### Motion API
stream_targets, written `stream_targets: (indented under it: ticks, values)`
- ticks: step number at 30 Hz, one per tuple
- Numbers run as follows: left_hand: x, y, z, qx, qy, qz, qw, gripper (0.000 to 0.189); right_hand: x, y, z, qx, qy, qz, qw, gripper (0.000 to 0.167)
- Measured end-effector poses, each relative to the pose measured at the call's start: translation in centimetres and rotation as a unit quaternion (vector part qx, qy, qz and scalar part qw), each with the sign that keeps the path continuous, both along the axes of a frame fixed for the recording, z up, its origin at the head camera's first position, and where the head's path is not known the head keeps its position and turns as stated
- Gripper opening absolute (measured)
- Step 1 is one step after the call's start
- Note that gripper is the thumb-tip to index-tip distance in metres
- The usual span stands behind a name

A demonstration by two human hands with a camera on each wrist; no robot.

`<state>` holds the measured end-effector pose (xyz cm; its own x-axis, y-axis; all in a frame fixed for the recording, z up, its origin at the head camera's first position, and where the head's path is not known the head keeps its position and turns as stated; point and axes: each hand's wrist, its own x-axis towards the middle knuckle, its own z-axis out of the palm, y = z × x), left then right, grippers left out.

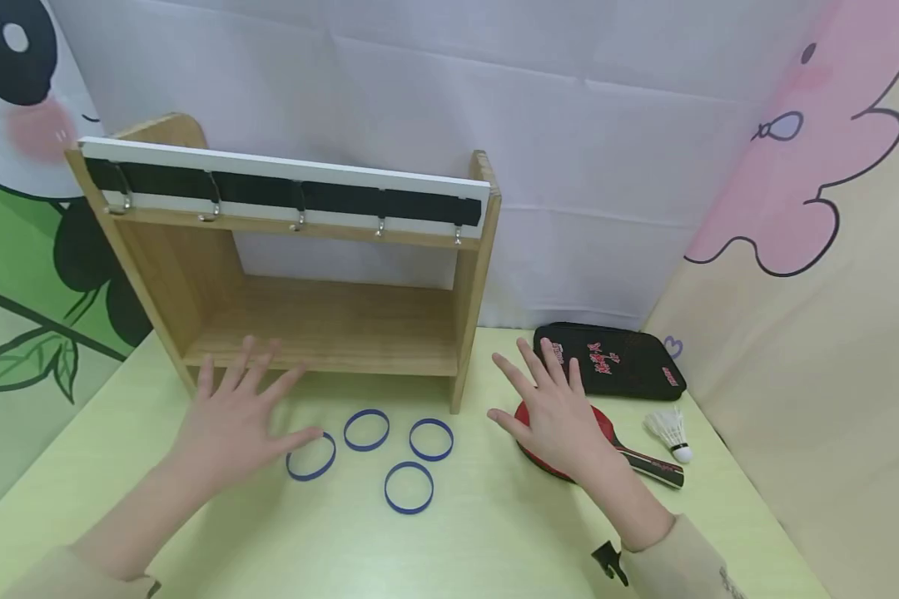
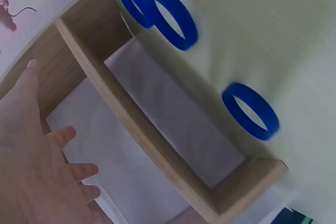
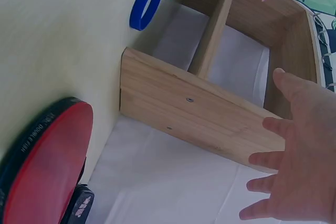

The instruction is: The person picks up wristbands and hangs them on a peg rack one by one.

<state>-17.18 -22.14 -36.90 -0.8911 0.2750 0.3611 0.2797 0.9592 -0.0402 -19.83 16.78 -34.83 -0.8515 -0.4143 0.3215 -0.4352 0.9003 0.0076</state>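
My left hand (image 1: 228, 424) is held out with spread fingers in front of the wooden shelf (image 1: 322, 366), holding nothing. Its thumb overlaps one blue ring (image 1: 310, 477) in the head view. More blue rings lie to the right of it: one (image 1: 366, 448) near the shelf, one (image 1: 431, 457) further right and one (image 1: 409, 509) closer to me. With fingers also spread and nothing in its grasp, my right hand (image 1: 558, 420) hovers over a red table tennis paddle (image 1: 607, 426), hiding part of its face. In the right wrist view the paddle (image 3: 58, 166) shows its red rubber.
Metal hooks (image 1: 300, 218) line a black strip on the shelf's white top rail. A black zip case (image 1: 622, 366) lies at the back right, with a white shuttlecock (image 1: 668, 433) in front of it. A black buckle (image 1: 609, 561) hangs by my right sleeve. White cloth (image 1: 569, 166) stands behind.
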Motion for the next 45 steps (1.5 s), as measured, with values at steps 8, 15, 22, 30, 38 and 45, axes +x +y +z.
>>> stream_targets:
  ticks: [8, 15, 22, 30, 38, 45]
  values:
    - [0.7, -3.7, -0.5, 0.000, 0.036, -0.008, 0.9993, 0.088, -2.0, -1.0, 1.2, -0.031, -0.013, 0.000, 0.9994, 0.073]
    - [0.9, -7.0, -2.1, 0.017, 0.034, -0.006, 0.9992, 0.087, -4.2, -2.2, 1.1, -0.087, -0.026, 0.012, 0.9958, 0.079]
    - [0.0, -10.0, -4.2, 0.024, 0.055, -0.027, 0.9979, 0.084, -5.9, -3.6, 0.5, -0.167, -0.054, 0.037, 0.9837, 0.081]
    - [-1.1, -12.1, -5.6, 0.052, 0.040, -0.027, 0.9975, 0.079, -7.7, -5.0, -1.3, -0.276, -0.070, 0.052, 0.9571, 0.084]
    - [-2.6, -12.4, -6.3, 0.079, -0.002, -0.038, 0.9962, 0.070, -8.7, -6.2, -4.0, -0.418, -0.075, 0.087, 0.9010, 0.087]
    - [-3.8, -12.4, -6.3, 0.107, -0.098, -0.004, 0.9895, 0.054, -9.5, -6.9, -5.7, -0.467, -0.065, 0.078, 0.8785, 0.083]
